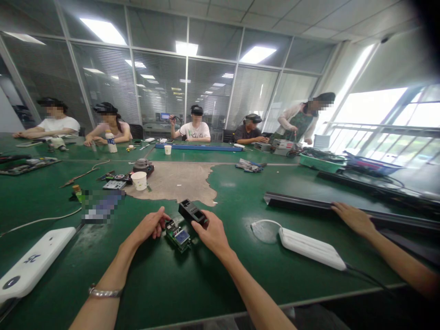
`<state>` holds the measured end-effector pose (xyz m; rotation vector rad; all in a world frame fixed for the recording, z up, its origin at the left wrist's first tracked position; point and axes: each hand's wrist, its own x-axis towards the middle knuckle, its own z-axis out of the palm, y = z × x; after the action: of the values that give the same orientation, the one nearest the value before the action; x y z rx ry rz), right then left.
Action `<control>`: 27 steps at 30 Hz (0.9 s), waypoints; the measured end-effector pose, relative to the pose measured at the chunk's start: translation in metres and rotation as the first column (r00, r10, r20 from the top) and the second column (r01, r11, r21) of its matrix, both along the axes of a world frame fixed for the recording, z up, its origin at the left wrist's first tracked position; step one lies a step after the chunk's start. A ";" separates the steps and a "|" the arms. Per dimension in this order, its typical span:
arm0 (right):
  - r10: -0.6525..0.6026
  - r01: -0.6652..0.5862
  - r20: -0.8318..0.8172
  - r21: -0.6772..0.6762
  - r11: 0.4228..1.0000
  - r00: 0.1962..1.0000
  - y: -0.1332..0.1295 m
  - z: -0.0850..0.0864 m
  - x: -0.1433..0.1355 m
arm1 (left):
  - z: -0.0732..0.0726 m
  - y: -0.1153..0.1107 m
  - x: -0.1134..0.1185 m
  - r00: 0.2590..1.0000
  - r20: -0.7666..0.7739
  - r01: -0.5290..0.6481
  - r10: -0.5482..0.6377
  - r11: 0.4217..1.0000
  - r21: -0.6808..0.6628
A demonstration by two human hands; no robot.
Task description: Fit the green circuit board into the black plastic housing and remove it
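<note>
Right hand [213, 231]: fingers hold black casing [190, 211], just beside circuit board [179, 237]. Board is between both hands, over green tabletop [154, 288]. Left hand [149, 228]: fingers curl near board's edge; cannot tell if gripping.

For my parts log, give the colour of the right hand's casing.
The casing is black, seen in the head view.

Clearances on the bench [165, 288]: bare surface opens between the person's forearms [123, 256] and — from where I stand — between the right hand [212, 233] and a white device [311, 247]. A circuit board [179, 236] and a black casing [190, 212] obstruct the gap toward the left hand [153, 225]; a paper cup [139, 181] stands beyond, a black rail [302, 202] behind the device.
</note>
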<state>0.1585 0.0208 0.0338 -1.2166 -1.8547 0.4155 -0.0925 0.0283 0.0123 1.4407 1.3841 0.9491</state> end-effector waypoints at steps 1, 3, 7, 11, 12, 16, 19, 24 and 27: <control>-0.012 0.012 0.016 -0.009 1.000 1.000 0.003 -0.006 0.002 | 0.000 0.000 0.000 1.000 0.003 0.001 -0.001 1.000 0.000; -0.029 0.030 0.043 -0.022 0.999 0.999 0.005 -0.015 0.005 | -0.001 0.000 0.000 1.000 -0.002 0.009 -0.009 1.000 0.000; -0.007 0.009 0.077 -0.032 0.999 0.997 0.005 -0.022 0.006 | -0.002 0.002 -0.001 1.000 -0.022 0.007 -0.007 1.000 0.001; -0.036 0.040 0.100 -0.047 0.998 0.994 0.002 -0.024 0.006 | -0.002 0.001 -0.001 1.000 -0.027 0.009 -0.009 1.000 -0.005; -0.049 0.053 0.100 -0.047 0.997 0.994 0.000 -0.024 0.006 | -0.001 0.001 -0.001 1.000 -0.027 0.011 -0.011 1.000 -0.006; -0.065 0.070 0.104 -0.052 0.996 0.992 -0.005 -0.026 0.004 | 0.000 0.000 0.000 1.000 -0.023 0.020 -0.020 1.000 -0.001; -0.061 0.065 0.102 -0.043 0.997 0.993 -0.007 -0.025 0.003 | -0.001 -0.001 0.000 1.000 -0.017 0.004 -0.004 1.000 0.009; -0.011 0.010 -0.049 -0.016 1.000 0.999 -0.012 -0.009 0.002 | -0.006 0.001 -0.002 0.999 -0.035 -0.028 0.029 0.999 0.025; 0.034 -0.037 -0.128 -0.024 0.999 0.991 -0.019 0.004 -0.002 | -0.008 0.002 -0.002 0.999 -0.042 -0.023 0.025 0.999 0.045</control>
<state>0.1560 0.0016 0.0381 -1.1491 -1.7686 0.5270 -0.0948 0.0304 0.0041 1.4882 1.4226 0.9750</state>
